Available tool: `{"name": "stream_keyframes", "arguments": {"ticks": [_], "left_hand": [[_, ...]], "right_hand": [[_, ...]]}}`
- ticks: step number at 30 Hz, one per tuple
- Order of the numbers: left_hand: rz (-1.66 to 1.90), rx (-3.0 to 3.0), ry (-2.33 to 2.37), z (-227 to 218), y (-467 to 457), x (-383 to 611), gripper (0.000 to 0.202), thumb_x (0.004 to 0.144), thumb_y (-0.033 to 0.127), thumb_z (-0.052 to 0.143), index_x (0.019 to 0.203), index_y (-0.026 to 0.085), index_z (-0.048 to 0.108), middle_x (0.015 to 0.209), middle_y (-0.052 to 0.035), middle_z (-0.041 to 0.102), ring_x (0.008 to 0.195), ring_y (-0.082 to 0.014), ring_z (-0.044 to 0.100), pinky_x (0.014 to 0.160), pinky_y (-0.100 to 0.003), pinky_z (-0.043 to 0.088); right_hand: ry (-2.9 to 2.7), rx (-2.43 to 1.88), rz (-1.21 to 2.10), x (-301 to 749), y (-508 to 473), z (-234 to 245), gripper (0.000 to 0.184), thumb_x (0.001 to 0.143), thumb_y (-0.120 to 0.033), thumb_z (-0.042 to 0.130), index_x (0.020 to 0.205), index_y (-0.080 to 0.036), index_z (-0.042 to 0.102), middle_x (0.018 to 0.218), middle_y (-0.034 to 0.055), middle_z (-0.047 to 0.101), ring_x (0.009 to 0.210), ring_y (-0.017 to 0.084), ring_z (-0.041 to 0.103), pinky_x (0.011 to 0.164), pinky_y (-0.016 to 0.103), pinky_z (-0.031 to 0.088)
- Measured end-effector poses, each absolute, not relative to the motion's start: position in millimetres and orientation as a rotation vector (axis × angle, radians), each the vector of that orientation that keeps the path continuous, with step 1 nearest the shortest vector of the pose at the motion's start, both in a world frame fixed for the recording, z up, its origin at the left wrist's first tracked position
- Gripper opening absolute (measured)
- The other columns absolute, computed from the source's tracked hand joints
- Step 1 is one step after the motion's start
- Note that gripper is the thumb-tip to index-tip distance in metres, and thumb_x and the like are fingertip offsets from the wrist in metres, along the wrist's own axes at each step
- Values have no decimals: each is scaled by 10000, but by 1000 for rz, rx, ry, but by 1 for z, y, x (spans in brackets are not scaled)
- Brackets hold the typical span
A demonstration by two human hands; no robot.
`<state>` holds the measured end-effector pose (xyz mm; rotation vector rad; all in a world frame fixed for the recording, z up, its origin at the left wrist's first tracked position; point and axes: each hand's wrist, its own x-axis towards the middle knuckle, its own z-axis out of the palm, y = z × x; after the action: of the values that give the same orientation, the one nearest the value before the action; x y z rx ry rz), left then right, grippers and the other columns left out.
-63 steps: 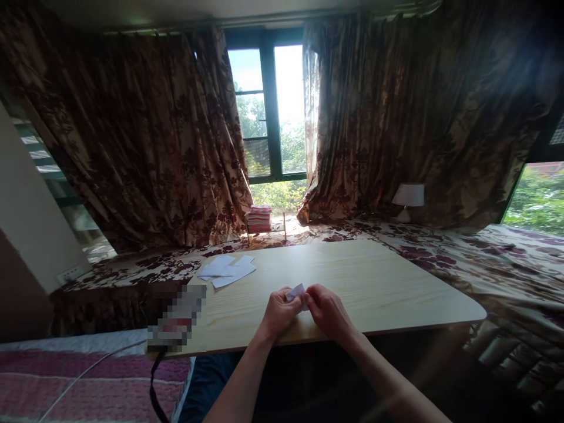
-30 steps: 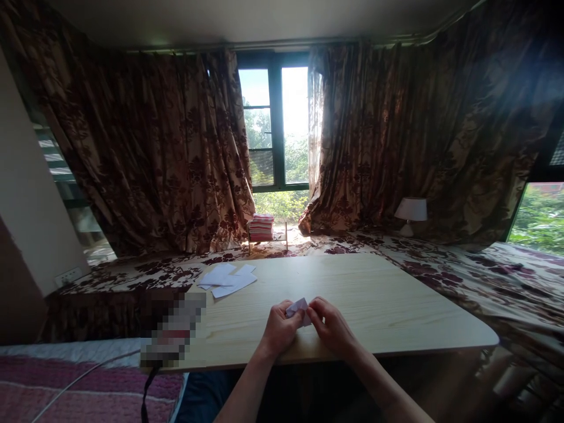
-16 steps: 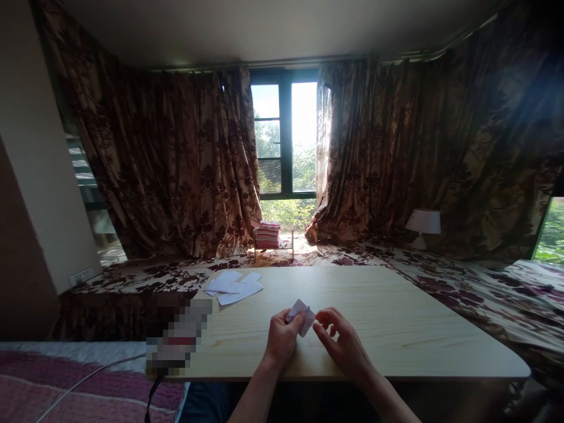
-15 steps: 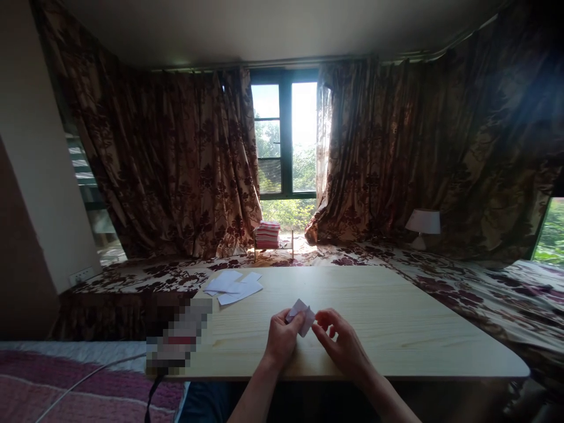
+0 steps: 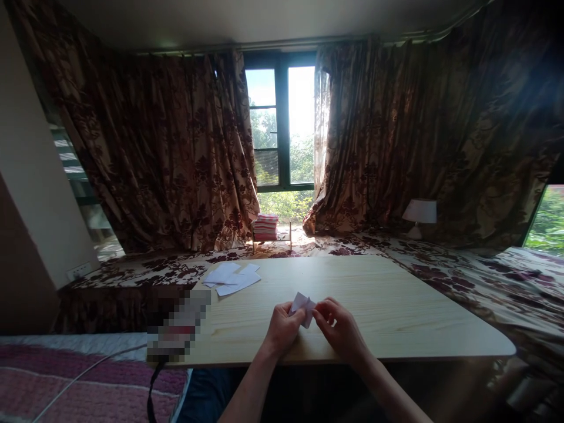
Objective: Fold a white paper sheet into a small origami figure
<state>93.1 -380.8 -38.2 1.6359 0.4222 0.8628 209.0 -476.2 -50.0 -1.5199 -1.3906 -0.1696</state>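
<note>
A small piece of folded white paper (image 5: 300, 301) is held up over the near part of the light wooden table (image 5: 396, 317). My left hand (image 5: 282, 328) is closed on its left and lower side, the thumb lying across the front. At the paper's right edge, the thumb and fingertips of my right hand (image 5: 340, 326) pinch together on a corner. The exact folds are too small to make out. Several loose white sheets (image 5: 238, 282) overlap at the table's far left corner.
A blurred-out object (image 5: 180, 329) with a cable sits on the table's left edge. Beyond the table, a small stand holds striped folded cloth (image 5: 265, 226) by the window. A white lamp (image 5: 419, 211) stands on the floral-covered ledge (image 5: 352, 244) to the right.
My right hand has moved in to the paper's right edge, and its fingers have closed there. My left hand keeps its hold. The whole view has shifted slightly.
</note>
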Motion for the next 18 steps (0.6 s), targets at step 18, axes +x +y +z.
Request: {"name": "stream_keyframes", "arguments": {"ticks": [18], "left_hand": [[829, 1731, 422, -44, -375, 94, 199, 720, 275, 557, 612, 119, 617, 545, 11, 542, 536, -116, 450, 547, -230, 348]], "right_hand": [[-1526, -1555, -262, 215, -477, -44, 102, 802, -175, 505, 772, -215, 593, 733, 2, 553, 649, 132, 534, 578, 231, 427]]}}
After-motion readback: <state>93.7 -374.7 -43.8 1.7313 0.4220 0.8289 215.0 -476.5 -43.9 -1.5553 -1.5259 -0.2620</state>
